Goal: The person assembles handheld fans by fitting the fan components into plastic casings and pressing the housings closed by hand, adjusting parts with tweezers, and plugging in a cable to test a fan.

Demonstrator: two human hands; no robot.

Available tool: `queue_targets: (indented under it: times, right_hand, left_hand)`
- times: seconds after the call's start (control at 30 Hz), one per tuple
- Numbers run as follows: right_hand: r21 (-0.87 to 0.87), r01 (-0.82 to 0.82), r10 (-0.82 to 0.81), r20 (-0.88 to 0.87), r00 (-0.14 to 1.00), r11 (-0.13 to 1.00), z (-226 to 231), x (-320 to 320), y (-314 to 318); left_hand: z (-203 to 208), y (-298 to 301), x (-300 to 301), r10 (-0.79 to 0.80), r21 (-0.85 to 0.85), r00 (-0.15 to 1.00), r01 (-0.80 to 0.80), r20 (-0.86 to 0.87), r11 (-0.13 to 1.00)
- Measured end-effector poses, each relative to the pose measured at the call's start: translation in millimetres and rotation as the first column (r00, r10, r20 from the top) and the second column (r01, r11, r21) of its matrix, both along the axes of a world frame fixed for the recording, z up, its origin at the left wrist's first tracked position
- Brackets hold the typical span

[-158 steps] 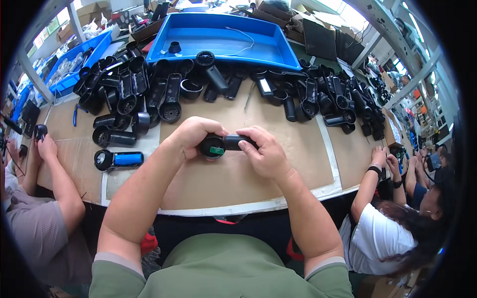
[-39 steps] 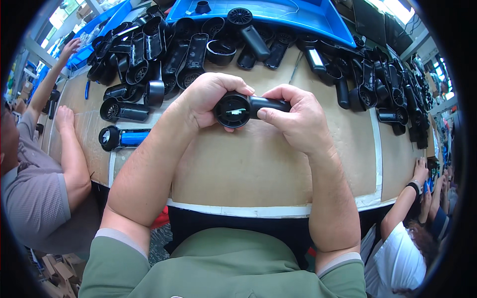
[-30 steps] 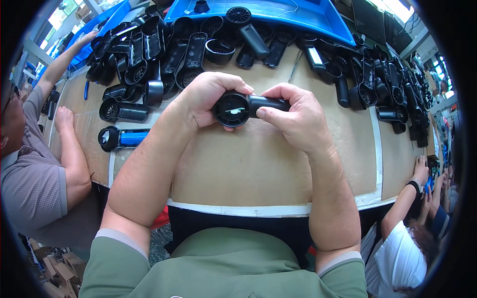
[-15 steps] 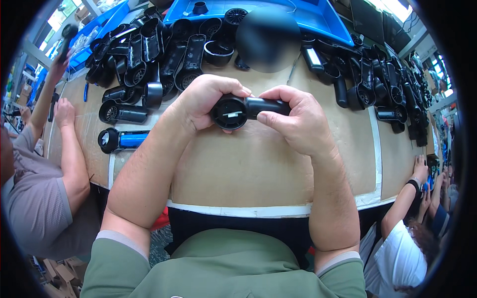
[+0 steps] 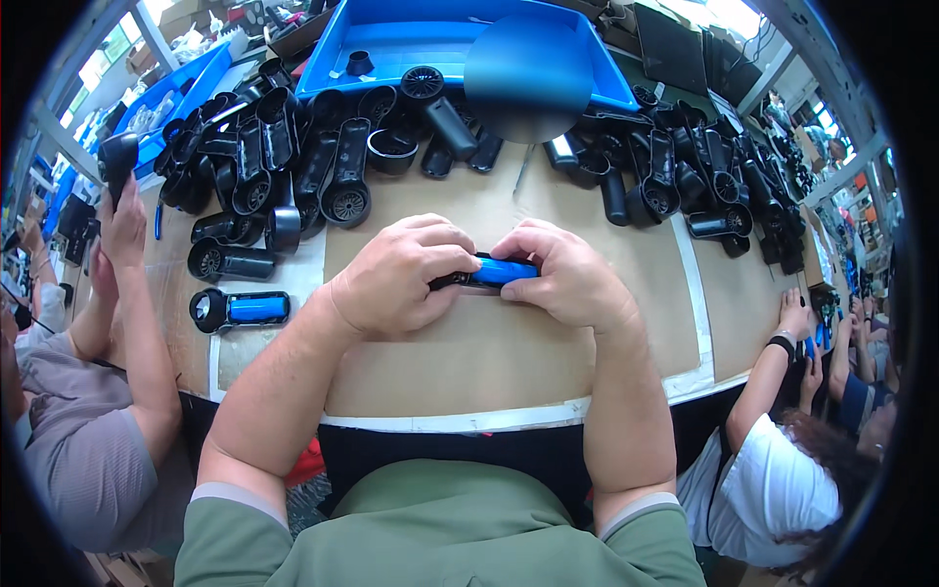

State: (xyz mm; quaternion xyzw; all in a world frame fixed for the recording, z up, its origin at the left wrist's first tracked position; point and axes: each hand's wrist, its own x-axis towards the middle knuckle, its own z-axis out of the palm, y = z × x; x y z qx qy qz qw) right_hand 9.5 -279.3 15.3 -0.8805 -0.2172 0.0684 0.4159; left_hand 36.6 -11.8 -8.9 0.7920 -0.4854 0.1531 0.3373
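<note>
Between both hands, low over the table, is a black fan housing (image 5: 448,282) with a blue battery (image 5: 503,271) lying lengthwise in its handle. My left hand (image 5: 403,272) closes round the head end at the left, covering most of it. At the handle end, my right hand (image 5: 569,270) pinches the housing, thumb on the near side and fingers on the far side. Left of my left forearm lies another open black housing (image 5: 209,311), also with a blue battery (image 5: 256,310) in its handle.
Black housing parts (image 5: 349,201) are heaped along the far left, with another heap (image 5: 653,196) at the far right. Behind them stands a blue tray (image 5: 391,49). A thin tool (image 5: 523,168) lies beyond my hands. At left, a co-worker's hand (image 5: 123,230) raises a black part; another co-worker's hand (image 5: 794,315) rests at right.
The housing has been turned over: its round head opening faced me before, and now the blue battery in the handle shows. Both hands are lower and regripped. The view has shifted somewhat.
</note>
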Motion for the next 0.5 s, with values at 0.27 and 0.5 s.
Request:
queue_targets:
  times: [0.27,0.5]
  right_hand:
    - [-0.049,0.047,-0.043,0.075,0.996,0.998,-3.5,-13.7,6.4]
    - [-0.016,0.043,-0.04,0.181,0.983,0.999,-14.1,-20.6,4.3]
  left_hand:
    - [-5.7,0.5,-9.2,0.041,-0.073,0.956,-0.065,-0.291,0.995]
    - [5.9,-10.4,-17.8,0.156,-0.059,0.899,-0.196,-0.41,0.979]
